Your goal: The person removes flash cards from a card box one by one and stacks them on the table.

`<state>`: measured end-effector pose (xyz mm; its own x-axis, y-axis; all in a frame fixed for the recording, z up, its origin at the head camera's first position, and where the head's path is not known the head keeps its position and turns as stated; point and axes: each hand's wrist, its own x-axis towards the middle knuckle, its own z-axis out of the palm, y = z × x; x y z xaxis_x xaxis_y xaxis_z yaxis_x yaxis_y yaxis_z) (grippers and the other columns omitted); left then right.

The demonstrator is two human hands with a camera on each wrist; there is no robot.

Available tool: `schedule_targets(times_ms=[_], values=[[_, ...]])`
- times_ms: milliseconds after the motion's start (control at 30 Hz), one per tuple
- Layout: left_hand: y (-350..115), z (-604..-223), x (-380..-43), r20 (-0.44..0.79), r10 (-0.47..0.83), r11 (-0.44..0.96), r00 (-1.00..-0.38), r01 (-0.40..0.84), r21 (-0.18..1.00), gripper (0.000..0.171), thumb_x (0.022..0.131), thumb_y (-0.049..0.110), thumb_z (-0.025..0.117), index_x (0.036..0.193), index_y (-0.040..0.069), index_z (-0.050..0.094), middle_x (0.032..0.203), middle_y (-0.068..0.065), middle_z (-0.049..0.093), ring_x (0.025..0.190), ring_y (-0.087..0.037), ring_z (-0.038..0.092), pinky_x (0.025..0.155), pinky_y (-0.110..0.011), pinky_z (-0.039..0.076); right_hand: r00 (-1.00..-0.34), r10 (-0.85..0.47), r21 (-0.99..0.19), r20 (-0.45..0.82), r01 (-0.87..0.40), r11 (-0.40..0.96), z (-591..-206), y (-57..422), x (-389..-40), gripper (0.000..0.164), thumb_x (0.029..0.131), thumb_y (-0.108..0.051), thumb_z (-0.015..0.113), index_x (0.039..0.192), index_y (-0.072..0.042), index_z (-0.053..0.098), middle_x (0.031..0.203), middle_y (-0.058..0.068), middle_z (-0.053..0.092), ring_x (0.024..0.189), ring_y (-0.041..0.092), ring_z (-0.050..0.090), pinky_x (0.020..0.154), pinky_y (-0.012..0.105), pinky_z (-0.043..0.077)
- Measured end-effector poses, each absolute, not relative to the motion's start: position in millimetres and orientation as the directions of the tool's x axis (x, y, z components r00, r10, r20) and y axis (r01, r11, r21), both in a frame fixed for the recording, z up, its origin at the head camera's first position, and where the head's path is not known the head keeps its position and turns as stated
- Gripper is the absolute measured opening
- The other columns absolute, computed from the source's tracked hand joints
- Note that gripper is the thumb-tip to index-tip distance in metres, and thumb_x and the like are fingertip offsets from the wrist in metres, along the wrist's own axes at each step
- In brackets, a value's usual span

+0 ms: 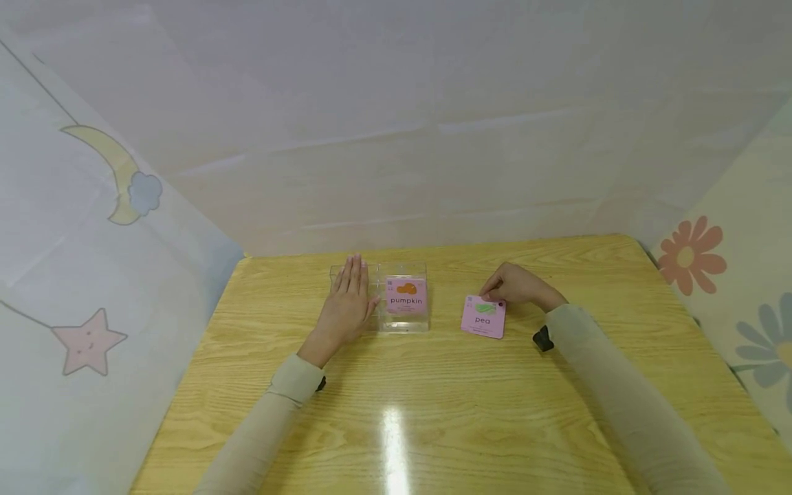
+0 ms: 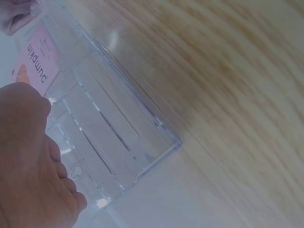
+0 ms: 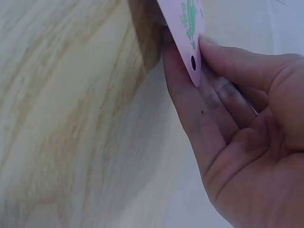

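A clear plastic box (image 1: 405,327) lies on the table near its back edge, with a pink card reading "pumpkin" (image 1: 406,306) in its right part. My left hand (image 1: 348,302) rests flat over the box's left part, fingers straight and pointing to the back. To the right of the box, my right hand (image 1: 518,284) pinches a pink card reading "pea" (image 1: 482,328) at its top edge. In the right wrist view the thumb presses the face of that pea card (image 3: 187,28), close to its punched hole, and the fingers lie behind it.
The wooden table (image 1: 445,419) runs back to a pale fabric wall (image 1: 433,172). Printed side walls carry a moon (image 1: 105,146) and a star (image 1: 89,342) on the left, and a red flower (image 1: 699,244) on the right.
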<state>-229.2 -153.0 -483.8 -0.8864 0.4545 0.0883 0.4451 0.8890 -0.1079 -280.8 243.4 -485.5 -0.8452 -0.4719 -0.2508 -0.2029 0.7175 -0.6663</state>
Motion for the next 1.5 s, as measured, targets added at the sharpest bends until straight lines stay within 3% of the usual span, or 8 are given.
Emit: schedule_targets(times_ms=[800,1067,1333,1500], values=[[-151.4,-482.3,-228.5,0.05,0.45,0.892,-0.892,0.445,-0.082,0.077,0.115,0.044,0.028,0.164,-0.01,0.003,0.173,-0.029,-0.005,0.165,-0.043,0.002,0.136,-0.053,0.012,-0.866,-0.429,-0.646,-0.259,-0.175,0.743,-488.4,233.5,-271.8,0.018,0.1,-0.006,0.068,0.11,0.0,0.081,0.12,0.024,0.076,0.076,0.016,0.064,0.064,0.026,0.051],[-150.5,-480.9,-229.3,0.073,0.445,0.895,-0.893,0.439,-0.085,0.076,0.115,0.042,0.032,0.164,-0.011,0.006,0.174,-0.03,-0.001,0.165,-0.044,0.004,0.135,-0.053,0.015,-0.877,-0.422,-0.632,-0.228,-0.196,0.749,-488.1,230.6,-272.7,0.02,0.1,-0.007,0.067,0.112,0.002,0.081,0.121,0.025,0.076,0.088,0.018,0.068,0.07,0.025,0.053],[-150.4,-481.9,-229.7,0.067,0.438,0.898,-0.897,0.434,-0.069,0.077,0.115,0.043,0.03,0.165,-0.009,0.005,0.174,-0.03,0.0,0.165,-0.043,0.003,0.135,-0.053,0.014,-0.886,-0.409,-0.647,-0.22,-0.181,0.741,-483.4,229.9,-270.3,0.023,0.101,-0.012,0.066,0.115,0.002,0.079,0.123,0.024,0.075,0.085,0.018,0.065,0.069,0.025,0.051],[-150.8,-482.0,-229.1,0.075,0.439,0.898,-0.895,0.435,-0.066,0.077,0.115,0.043,0.032,0.164,-0.01,0.006,0.174,-0.03,0.003,0.165,-0.043,0.003,0.135,-0.053,0.015,-0.891,-0.409,-0.635,-0.197,-0.202,0.745,-480.1,227.5,-268.0,0.025,0.102,-0.013,0.065,0.118,0.001,0.078,0.124,0.022,0.075,0.097,0.023,0.069,0.079,0.032,0.057]])
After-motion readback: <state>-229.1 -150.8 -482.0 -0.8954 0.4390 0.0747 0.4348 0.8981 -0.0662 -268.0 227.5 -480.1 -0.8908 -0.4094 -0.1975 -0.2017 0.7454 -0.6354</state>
